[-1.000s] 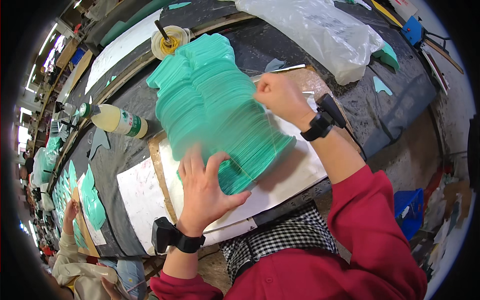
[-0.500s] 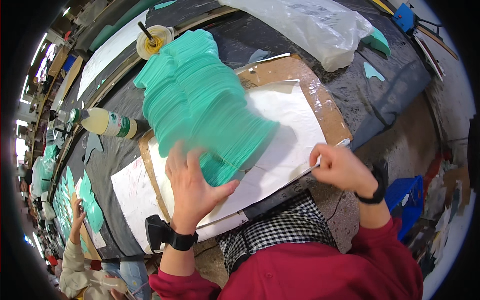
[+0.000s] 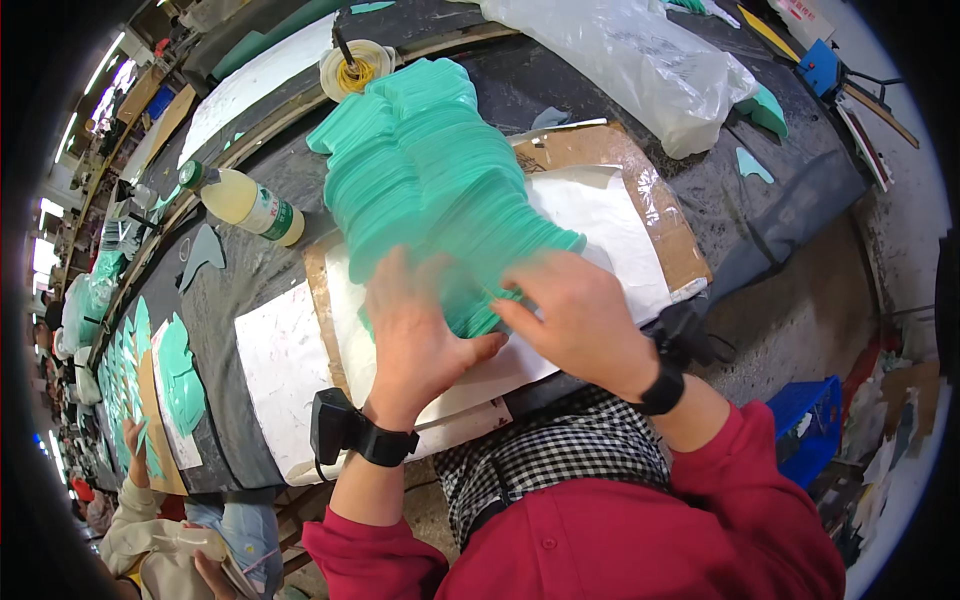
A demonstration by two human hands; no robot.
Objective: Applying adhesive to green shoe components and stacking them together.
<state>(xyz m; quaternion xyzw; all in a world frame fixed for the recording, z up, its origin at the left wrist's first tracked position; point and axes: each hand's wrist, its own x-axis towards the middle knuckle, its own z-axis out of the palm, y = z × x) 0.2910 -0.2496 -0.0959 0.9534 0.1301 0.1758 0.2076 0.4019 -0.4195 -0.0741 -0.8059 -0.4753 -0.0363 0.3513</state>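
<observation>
A tall, leaning stack of thin green sheets cut to a curvy shape point(image 3: 430, 170) lies fanned over white paper point(image 3: 590, 210). My left hand point(image 3: 415, 330) is at the stack's near left side, its fingers spread and blurred against the sheets, its thumb stretched out to the right. At the near right edge of the stack is my right hand point(image 3: 575, 315). Its thumb and forefinger come close together in a pinch at the sheets; what lies between them is too small and blurred to make out. The other right fingers are curled and partly hidden.
Brown cardboard point(image 3: 665, 230) lies under the paper. Around it are a bottle of pale liquid point(image 3: 245, 205), a spool of yellow cord point(image 3: 355, 72) and a clear plastic bag point(image 3: 640, 75). Another person's hand point(image 3: 135, 440) is at the far left, near loose green pieces point(image 3: 180, 375).
My right hand has come left from the paper's right edge to the stack's near edge. My left hand stays by the stack, slightly farther right in the picture. The whole view has shifted a little.
</observation>
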